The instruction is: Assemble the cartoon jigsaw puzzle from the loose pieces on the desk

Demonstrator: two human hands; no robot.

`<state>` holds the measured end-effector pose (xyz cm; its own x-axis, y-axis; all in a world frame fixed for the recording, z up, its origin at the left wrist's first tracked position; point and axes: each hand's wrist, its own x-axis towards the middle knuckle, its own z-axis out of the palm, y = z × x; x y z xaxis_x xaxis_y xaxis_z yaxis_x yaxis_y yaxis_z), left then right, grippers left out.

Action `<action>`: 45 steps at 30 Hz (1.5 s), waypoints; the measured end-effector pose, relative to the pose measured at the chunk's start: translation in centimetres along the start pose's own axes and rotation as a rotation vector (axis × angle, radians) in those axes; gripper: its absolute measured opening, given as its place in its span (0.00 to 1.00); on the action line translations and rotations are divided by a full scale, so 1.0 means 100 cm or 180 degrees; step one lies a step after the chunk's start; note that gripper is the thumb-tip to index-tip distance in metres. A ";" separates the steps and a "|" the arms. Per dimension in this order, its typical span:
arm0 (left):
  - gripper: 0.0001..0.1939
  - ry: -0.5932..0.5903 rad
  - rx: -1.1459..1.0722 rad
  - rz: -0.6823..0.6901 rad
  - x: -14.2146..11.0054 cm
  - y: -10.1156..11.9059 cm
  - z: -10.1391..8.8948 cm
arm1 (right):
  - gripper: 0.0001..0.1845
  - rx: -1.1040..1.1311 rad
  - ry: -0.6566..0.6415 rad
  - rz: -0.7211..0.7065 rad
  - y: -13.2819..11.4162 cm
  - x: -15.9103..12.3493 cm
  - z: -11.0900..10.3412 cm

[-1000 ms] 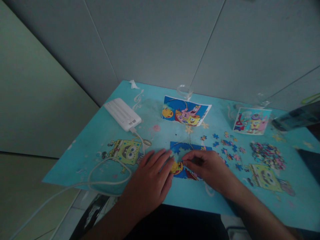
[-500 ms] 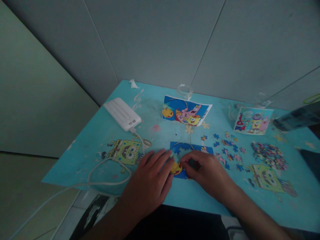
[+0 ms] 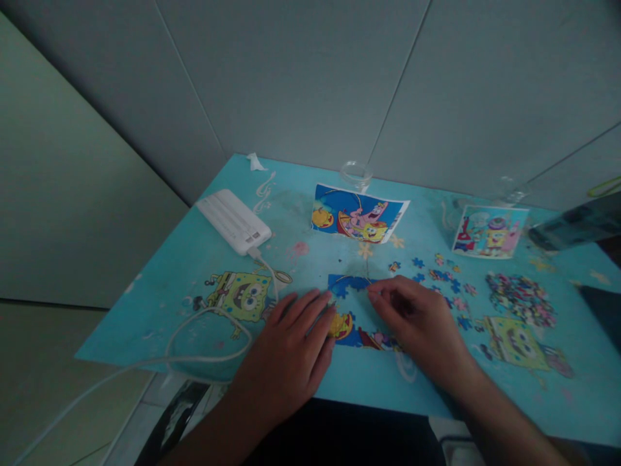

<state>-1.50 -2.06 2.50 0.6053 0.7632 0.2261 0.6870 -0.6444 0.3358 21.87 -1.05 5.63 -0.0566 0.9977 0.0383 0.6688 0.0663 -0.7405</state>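
Note:
A partly assembled jigsaw puzzle lies on the table, with a blue border, a yellow burger at its left and a gap in its middle. My left hand rests flat on its left edge, fingers stretched out. Over the upper right of the puzzle is my right hand, thumb and forefinger pinched together. What they pinch, if anything, is too small to tell, and this hand hides the puzzle's right side. Loose puzzle pieces are scattered to the right of it.
Behind the puzzle stands a picture card of the same scene; a second card is farther right. A heap of pieces lies at the right. On the left are a white power bank and its looping cable. A dark bottle lies far right.
My right hand has moved from the burger area up and to the right, uncovering the puzzle's lower edge. My left hand has stayed in place.

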 end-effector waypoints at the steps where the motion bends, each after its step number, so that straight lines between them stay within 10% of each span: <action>1: 0.20 0.0015 -0.0001 0.0006 0.000 0.000 0.000 | 0.08 0.0015 0.0063 0.0048 0.001 0.000 -0.002; 45: 0.28 0.0253 0.0628 0.0665 -0.011 -0.026 0.021 | 0.11 -0.0956 -0.0567 -0.1288 0.008 -0.002 0.013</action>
<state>-3.13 -1.32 -0.57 0.7138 0.6094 0.3451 0.6204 -0.7788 0.0921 21.41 -1.22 4.17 -0.4615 0.8749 0.1471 0.7487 0.4730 -0.4645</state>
